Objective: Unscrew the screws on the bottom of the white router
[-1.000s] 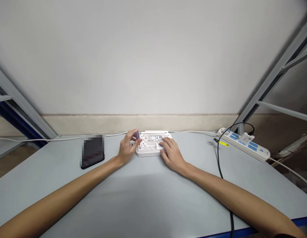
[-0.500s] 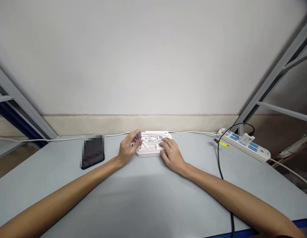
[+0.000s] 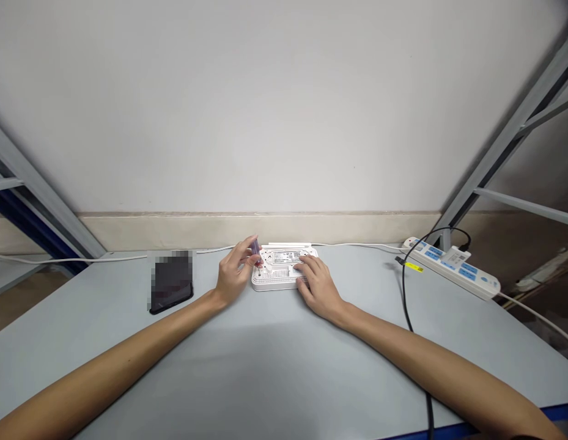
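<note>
A white router lies upside down near the wall, its label and vent holes facing up. My left hand is closed over the router's left end, thumb and fingers pinching a small purple screwdriver held nearly upright. Its tip is at the router's left side, partly hidden by my fingers. My right hand grips the router's right end, fingers across the underside and thumb at the front edge. That hand covers part of the casing. A white antenna lies along the router's back edge.
A dark phone, partly pixelated, lies to the left. At the right stands a white power strip with a plugged-in adapter. A black cable runs from it toward the front edge, under my right forearm. Metal frames flank the grey table.
My left hand has shifted slightly left with the purple screwdriver, which now leans a little more. My right hand and the router look unmoved.
</note>
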`<state>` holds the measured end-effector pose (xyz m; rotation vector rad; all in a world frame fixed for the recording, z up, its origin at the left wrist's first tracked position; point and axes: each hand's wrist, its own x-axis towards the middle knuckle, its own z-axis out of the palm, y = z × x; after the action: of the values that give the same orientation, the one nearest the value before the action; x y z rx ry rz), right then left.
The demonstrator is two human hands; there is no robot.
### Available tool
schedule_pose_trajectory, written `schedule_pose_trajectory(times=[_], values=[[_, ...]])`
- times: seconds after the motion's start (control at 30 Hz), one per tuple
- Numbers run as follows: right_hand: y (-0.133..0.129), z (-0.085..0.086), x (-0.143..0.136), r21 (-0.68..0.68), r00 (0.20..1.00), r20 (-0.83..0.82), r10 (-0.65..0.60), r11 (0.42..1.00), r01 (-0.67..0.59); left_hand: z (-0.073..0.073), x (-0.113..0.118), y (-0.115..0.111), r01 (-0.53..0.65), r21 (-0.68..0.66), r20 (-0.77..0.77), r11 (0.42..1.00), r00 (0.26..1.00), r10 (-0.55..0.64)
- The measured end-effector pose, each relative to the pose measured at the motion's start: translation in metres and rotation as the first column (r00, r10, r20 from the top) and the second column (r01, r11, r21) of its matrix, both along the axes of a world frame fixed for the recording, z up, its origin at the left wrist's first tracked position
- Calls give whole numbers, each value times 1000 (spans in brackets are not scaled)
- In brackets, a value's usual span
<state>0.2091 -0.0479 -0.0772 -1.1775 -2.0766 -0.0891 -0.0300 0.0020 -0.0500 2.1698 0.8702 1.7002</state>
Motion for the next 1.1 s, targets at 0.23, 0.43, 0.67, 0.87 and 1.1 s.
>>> schedule_pose_trajectory(times=[0.23, 0.43, 0.67, 0.87, 1.1], values=[[0, -1, 0, 9, 1000, -1, -6, 1000, 6, 12, 3, -2, 21, -22, 161, 1000, 987, -17], [0, -1, 0, 4, 1000, 0, -7, 1000, 7, 12, 3, -2, 40, -52, 165, 998, 986, -31], [-1, 0, 0, 0, 1000, -1, -1, 1000, 1, 0, 2, -2, -12, -100, 61, 995, 998, 18], [0, -1, 0, 14, 1000, 1, -1, 1000, 1, 9, 1, 0, 4, -29, 107, 1000, 994, -1], [0, 0, 0, 11, 1000, -2, -3, 1000, 3, 14, 2, -1, 46, 0, 173, 999, 984, -45]])
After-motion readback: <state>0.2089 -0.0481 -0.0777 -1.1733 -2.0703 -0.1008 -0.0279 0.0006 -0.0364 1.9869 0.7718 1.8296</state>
